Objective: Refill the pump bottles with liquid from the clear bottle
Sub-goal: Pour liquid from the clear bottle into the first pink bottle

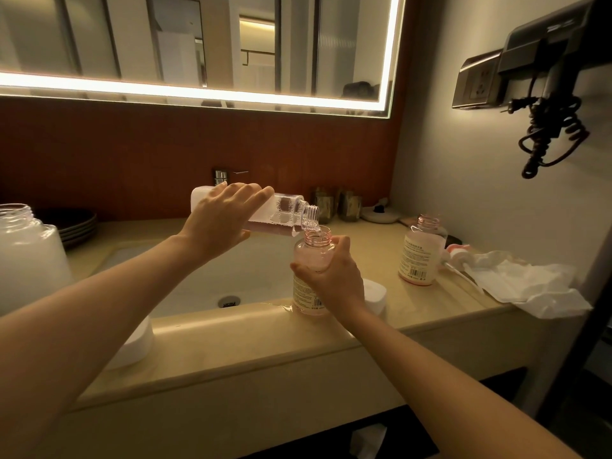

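Nearest: rounded front edge of the beige counter (265,352), running left to right, with open room below and in front of it. At the near left, on that edge, a white round cap (132,339); behind it, a large clear jug (23,253) at the left border.

Right of centre, on the strip between counter edge and sink (198,276): pump bottle (311,256), upright, neck open, pump removed. Gripped by the right hand (331,276), fingers wrapped round the body, thumb on its near left side. Just behind that hand, a second white cap (374,296).

Above the sink: clear bottle (284,213), held nearly level by the left hand (222,220), fingers pressed together over the top, thumb underneath. Mouth tipped down at the open neck of the pump bottle; bubbles inside.

Further right, well apart: second pump bottle (420,256), upright and open, with a pump head (458,253) lying beside it against crumpled white paper (530,283) overhanging the counter's right end.

Far side: stacked dark plates (76,223) left, faucet (222,175) centre, two glasses (334,203) right. Beyond, a red-brown wall, lit-edge mirror (198,44), wall-hung hair dryer (546,61) with coiled cord.
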### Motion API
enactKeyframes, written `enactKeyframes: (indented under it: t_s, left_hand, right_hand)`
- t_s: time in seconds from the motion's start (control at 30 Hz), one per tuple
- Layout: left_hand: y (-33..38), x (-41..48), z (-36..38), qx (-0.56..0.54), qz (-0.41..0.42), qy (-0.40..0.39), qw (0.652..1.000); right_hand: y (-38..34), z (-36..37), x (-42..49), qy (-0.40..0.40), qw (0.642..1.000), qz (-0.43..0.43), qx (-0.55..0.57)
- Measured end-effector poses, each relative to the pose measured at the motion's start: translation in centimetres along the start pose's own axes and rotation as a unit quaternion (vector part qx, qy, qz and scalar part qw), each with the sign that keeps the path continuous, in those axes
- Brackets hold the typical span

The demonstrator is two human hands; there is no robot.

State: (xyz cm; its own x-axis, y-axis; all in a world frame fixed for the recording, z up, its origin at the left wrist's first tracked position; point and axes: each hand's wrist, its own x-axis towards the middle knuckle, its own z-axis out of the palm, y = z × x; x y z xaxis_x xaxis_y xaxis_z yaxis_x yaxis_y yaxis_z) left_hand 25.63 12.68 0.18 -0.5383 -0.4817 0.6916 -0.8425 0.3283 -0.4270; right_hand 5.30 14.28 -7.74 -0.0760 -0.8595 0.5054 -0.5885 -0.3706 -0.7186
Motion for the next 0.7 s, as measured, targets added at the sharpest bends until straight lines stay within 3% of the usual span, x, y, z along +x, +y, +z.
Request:
enactKeyframes:
  t_s: [0.7]
  left_hand:
    - [0.01,0.11,-0.18,0.005,0.006,0.001,1.0]
  right_hand:
    - [0.17,0.17,0.1,-0.002,1.0,0.003,0.002]
